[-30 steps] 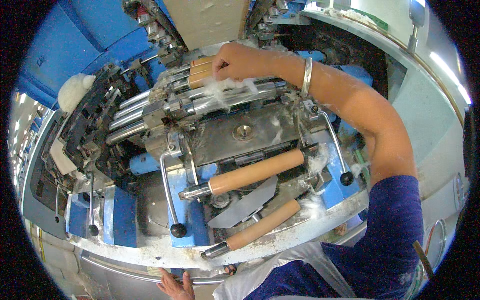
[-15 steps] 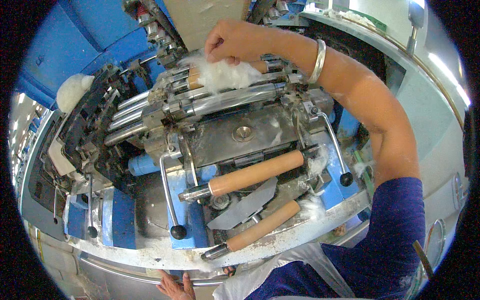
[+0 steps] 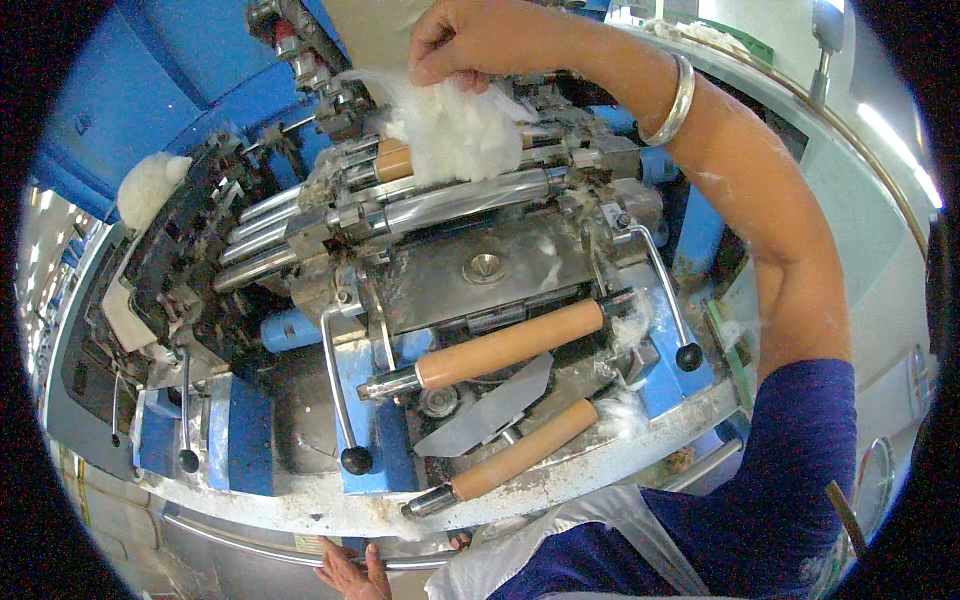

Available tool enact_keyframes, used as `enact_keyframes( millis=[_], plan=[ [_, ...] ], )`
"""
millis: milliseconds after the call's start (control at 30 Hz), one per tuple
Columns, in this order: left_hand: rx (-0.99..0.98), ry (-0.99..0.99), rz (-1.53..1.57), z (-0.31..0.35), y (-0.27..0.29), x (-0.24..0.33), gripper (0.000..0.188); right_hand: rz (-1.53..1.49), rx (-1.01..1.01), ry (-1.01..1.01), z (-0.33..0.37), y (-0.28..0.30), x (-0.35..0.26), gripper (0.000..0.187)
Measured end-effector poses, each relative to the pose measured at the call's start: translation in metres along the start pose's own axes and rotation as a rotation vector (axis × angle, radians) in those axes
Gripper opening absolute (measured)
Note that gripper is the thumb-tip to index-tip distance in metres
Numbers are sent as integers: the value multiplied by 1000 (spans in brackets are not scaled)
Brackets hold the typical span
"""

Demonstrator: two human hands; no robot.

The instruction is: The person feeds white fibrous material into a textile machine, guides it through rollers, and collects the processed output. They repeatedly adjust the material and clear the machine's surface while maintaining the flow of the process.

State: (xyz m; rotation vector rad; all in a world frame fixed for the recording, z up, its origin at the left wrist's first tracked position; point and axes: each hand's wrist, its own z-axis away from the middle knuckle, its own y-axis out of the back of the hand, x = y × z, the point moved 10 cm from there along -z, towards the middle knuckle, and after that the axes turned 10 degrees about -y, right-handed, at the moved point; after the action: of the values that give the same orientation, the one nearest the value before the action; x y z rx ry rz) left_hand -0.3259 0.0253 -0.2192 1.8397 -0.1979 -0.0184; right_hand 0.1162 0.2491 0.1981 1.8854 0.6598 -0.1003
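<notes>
My right hand (image 3: 465, 45) reaches across the machine at the top of the view, fingers pinched on a loose white tuft of fibre (image 3: 465, 135). The tuft hangs over shiny steel rollers (image 3: 465, 202) and hides part of an orange-covered roller (image 3: 393, 160) behind them. At the lower edge my left hand (image 3: 352, 575) has its fingers apart at the machine's front, by a metal rail (image 3: 405, 565); it holds nothing I can see. Two detached orange-covered rollers lie on the near side: a larger roller (image 3: 510, 343) and a smaller roller (image 3: 528, 450).
Black-knobbed levers stand at the front: a middle lever (image 3: 335, 390) and a right lever (image 3: 663, 285). Near the loose rollers lies a grey angled plate (image 3: 490, 412). A white fibre clump (image 3: 152, 188) rests at the far left, and a blue panel (image 3: 220, 45) rises behind.
My right hand has moved up, lifting the white fibre tuft higher off the rollers, and more of the tuft now hangs down. My left hand stays in place.
</notes>
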Motion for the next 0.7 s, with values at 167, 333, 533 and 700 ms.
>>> enact_keyframes(
  millis=[167, 333, 533, 700],
  plan=[
    [51, 83, 169, 2, 12, -6, 78, 50, -14, 95, 24, 10, -40, 19],
    [527, -163, 152, -14, 116, 15, 32, 79, -138, 124, 65, -18, -63, 22],
    [613, -408, 289, -65, 214, 62, 37, 122, -443, -5, 99, -42, -47, 36],
    [508, -704, 8, -150, 253, 138, 65, 539, -194, -125, 72, 2, 35, 39]
  ],
)
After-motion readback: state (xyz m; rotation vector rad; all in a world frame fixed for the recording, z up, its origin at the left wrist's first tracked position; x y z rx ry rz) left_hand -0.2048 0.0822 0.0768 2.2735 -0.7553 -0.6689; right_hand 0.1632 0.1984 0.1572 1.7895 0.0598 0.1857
